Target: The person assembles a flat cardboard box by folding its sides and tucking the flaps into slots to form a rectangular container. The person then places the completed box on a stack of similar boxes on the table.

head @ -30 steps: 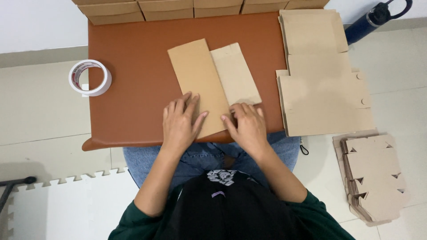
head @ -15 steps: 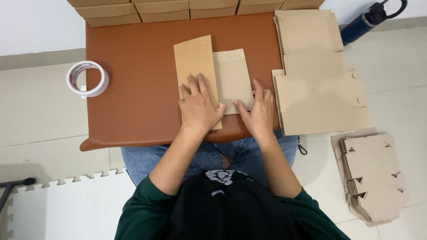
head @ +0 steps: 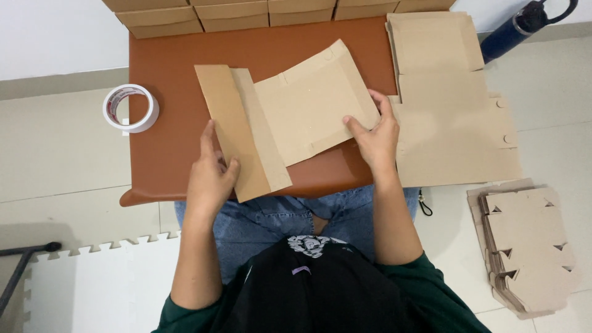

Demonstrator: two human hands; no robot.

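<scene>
Both my hands now hold the flat tan die-cut cardboard box blank point(head: 283, 123), opened out since half a second ago on the brown padded table point(head: 166, 129): left hand point(head: 211, 176) pressing its near strip, right hand point(head: 375, 132) pinching its right edge.
</scene>
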